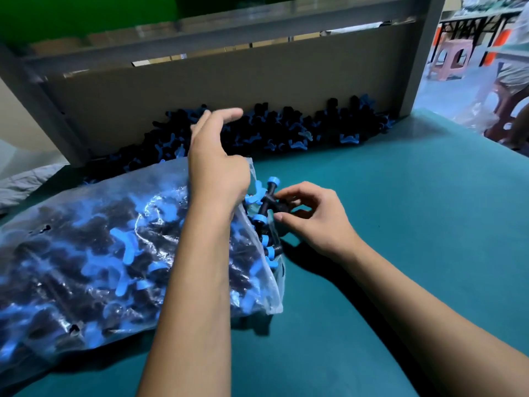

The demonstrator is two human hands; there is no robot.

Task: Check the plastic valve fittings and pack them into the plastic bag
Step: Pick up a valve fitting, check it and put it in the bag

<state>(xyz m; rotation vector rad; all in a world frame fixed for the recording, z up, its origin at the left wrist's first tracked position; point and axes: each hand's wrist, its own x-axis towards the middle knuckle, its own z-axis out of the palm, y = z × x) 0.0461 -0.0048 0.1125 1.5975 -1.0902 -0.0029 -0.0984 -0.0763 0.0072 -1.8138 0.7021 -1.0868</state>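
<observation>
A clear plastic bag (94, 253) lies on the green table, stuffed with black and blue valve fittings. Its mouth faces right, near the table's middle. My left hand (217, 167) is raised above that mouth and seems to hold the bag's upper edge; its fingers stretch toward the back. My right hand (312, 216) pinches a black valve fitting (267, 204) with blue caps and a blue handle, right at the bag's opening. A long pile of loose fittings (274, 130) runs along the back of the table.
A cardboard wall (229, 84) in a grey frame stands behind the pile. The green table (400, 210) stretches to the right of my hands. At the far right stand a pink stool (450, 60), crumpled plastic, and part of a seated person.
</observation>
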